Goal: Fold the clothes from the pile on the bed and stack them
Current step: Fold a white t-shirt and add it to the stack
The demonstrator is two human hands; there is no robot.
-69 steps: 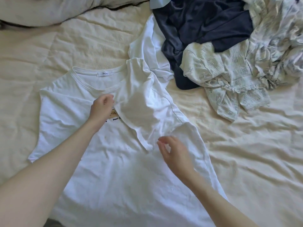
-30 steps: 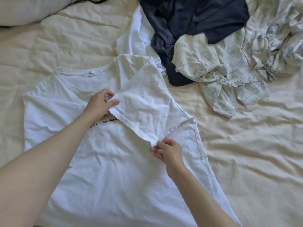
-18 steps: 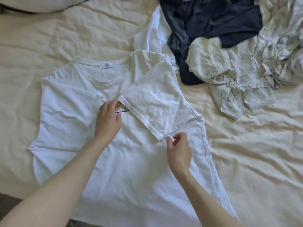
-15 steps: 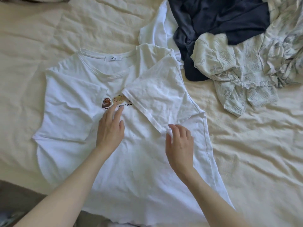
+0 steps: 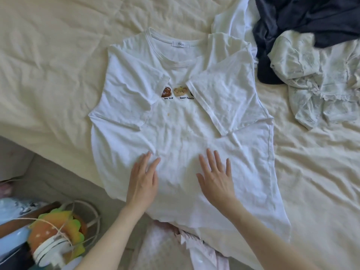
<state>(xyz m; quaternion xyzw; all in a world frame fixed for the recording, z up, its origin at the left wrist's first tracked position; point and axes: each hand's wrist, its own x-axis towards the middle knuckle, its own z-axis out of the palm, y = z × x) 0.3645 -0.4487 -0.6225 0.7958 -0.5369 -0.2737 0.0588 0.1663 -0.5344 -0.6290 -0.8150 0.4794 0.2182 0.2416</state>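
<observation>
cream bed (image 5: 48, 78), white t-shirt (image 5: 185, 137), clothes pile (image 5: 311, 45)

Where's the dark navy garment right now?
In the head view, the dark navy garment lies at the upper right of the bed, in the pile between the white T-shirt and the pale printed garment.

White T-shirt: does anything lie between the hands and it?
Nothing visible. Left hand and right hand both rest flat, fingers straight, directly on the white T-shirt. The clothes pile sits apart at the upper right.
</observation>
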